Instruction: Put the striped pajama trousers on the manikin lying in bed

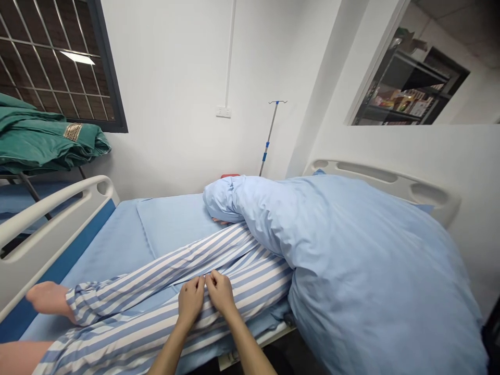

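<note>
A person lies on a hospital bed in blue-and-white striped trousers (128, 333), with a bare foot (49, 299) near the left rail. My left hand (191, 299) and my right hand (221, 292) sit side by side on the upper trouser leg (183, 255), fingers pinching the striped cloth. A pale blue duvet (351, 260) covers the person's upper body and hides the head. Only a bit of the person's hand (221, 221) shows beneath its bunched edge.
A white bed rail (50, 219) runs along the left, and a white bed end panel (383, 179) stands at the right. Behind are an IV pole (269, 138), a wall socket (223, 112), a folded green blanket (42, 135) and a barred window (58, 62).
</note>
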Motion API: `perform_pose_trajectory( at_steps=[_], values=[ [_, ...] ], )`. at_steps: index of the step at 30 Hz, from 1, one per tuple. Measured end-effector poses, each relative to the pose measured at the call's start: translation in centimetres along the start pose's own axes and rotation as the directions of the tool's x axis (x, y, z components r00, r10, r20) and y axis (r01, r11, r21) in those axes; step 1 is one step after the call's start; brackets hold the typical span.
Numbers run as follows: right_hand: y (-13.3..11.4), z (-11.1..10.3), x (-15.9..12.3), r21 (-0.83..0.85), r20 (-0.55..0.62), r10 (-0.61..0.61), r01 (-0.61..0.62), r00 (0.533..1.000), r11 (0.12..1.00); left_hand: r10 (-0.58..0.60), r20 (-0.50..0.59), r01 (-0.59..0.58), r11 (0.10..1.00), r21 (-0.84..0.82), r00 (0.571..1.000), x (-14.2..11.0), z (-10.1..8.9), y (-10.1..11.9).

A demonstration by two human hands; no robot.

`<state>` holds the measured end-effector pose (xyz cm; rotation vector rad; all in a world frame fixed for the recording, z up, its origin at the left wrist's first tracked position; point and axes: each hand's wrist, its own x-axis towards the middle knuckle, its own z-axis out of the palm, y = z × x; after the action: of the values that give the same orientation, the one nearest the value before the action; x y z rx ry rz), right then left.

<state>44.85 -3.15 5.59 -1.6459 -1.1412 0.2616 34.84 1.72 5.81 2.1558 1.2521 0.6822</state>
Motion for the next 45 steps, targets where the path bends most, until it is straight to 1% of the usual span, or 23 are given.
perform_pose_trajectory(
  at_steps=[3, 5, 8, 11, 13, 15, 17, 20, 22, 25, 28, 30, 33, 35, 37, 42, 45],
  values=[
    [0.5, 0.2, 0.1, 0.050, -0.011, 0.008, -0.008, 1.000, 0.999, -0.016, 0.012, 0.016, 1.000, -0.002, 1.000, 0.2, 0.3, -0.1],
    [0.5, 0.1, 0.2, 0.102, -0.019, 0.021, -0.019, 1.000, 0.995, -0.005, 0.029, 0.007, 0.999, -0.050, 1.000, 0.8, 0.4, 0.3],
    [0.5, -0.2, 0.4, 0.193, -0.080, 0.062, -0.045, 0.995, 0.980, 0.029, 0.040, -0.021, 0.983, -0.185, 0.999, 2.3, 0.4, 2.4],
    [0.7, -0.5, 0.5, 0.321, -0.129, 0.131, -0.084, 0.983, 0.943, 0.048, 0.012, -0.042, 0.941, -0.336, 0.999, 3.7, 0.7, 5.1],
    [0.8, -0.8, 0.7, 0.402, -0.137, 0.170, -0.102, 0.976, 0.910, 0.021, -0.009, -0.023, 0.890, -0.454, 1.000, 3.8, 1.4, 6.2],
    [0.9, -0.9, 0.7, 0.446, -0.144, 0.197, -0.114, 0.970, 0.888, -0.056, -0.041, 0.026, 0.852, -0.522, 0.998, 3.1, 2.4, 6.4],
    [0.9, -1.0, 0.7, 0.444, -0.157, 0.202, -0.114, 0.967, 0.889, -0.115, -0.087, 0.058, 0.872, -0.487, 0.990, 1.9, 3.5, 5.8],
    [0.8, -0.9, 0.5, 0.412, -0.161, 0.182, -0.102, 0.970, 0.906, -0.102, -0.133, 0.048, 0.934, -0.354, 0.986, 0.5, 4.4, 5.0],
    [0.7, -0.8, 0.3, 0.405, -0.166, 0.185, -0.104, 0.969, 0.908, -0.096, -0.137, 0.050, 0.951, -0.306, 0.986, 0.3, 4.5, 4.8],
    [0.7, -0.7, 0.3, 0.392, -0.168, 0.191, -0.112, 0.967, 0.913, -0.092, -0.122, 0.055, 0.959, -0.279, 0.988, 0.5, 4.5, 4.7],
    [0.4, -1.4, 0.7, 0.330, -0.137, 0.177, -0.123, 0.975, 0.936, -0.072, -0.134, 0.035, 0.964, -0.264, 0.988, 0.7, 4.6, 4.6],
    [-0.2, -2.7, 1.3, 0.207, -0.078, 0.146, -0.127, 0.986, 0.970, -0.069, -0.130, 0.036, 0.970, -0.242, 0.989, 0.6, 4.7, 4.6],
    [-1.2, -4.9, 2.3, 0.003, 0.005, 0.049, -0.049, 0.999, 0.999, -0.054, -0.076, 0.038, 0.981, -0.190, 0.996, 0.3, 4.7, 4.9],
    [-1.3, -5.8, 2.6, -0.052, -0.002, -0.003, 0.003, 1.000, 0.999, -0.038, -0.058, 0.029, 0.988, -0.154, 0.998, 0.1, 4.7, 5.1],
    [-0.7, -5.8, 2.5, -0.095, -0.025, -0.017, 0.014, 1.000, 0.995, -0.029, -0.067, 0.020, 0.990, -0.139, 0.997, 0.1, 4.7, 5.1],
    [1.8, -4.2, 1.0, -0.299, -0.114, -0.036, 0.000, 0.993, 0.954, -0.033, -0.085, 0.017, 0.983, -0.182, 0.996, 0.4, 5.1, 4.8],
    [2.1, -4.0, 0.8, -0.332, -0.116, -0.042, 0.001, 0.992, 0.943, -0.024, -0.085, 0.009, 0.984, -0.176, 0.996, 0.4, 5.4, 4.6]
  ],
)
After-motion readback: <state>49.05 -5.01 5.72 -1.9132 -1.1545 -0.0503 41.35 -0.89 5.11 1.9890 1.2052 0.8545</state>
